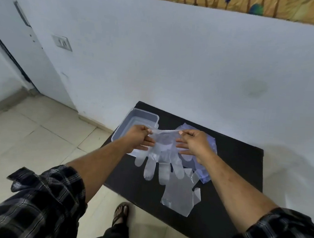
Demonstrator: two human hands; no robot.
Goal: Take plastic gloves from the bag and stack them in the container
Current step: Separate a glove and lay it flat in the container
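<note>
I hold a clear plastic glove by its cuff above the black table, fingers hanging toward me. My left hand pinches the cuff's left corner and my right hand pinches the right corner. A clear rectangular container stands at the table's far left, partly behind my left hand. A bluish plastic bag lies under and behind my right hand. A flat clear plastic sheet, a glove or wrapper, rests on the table nearer to me.
The table stands against a white wall. Beige floor tiles spread to the left. A sandalled foot shows by the table's near-left corner. A door frame and a wall switch are at far left.
</note>
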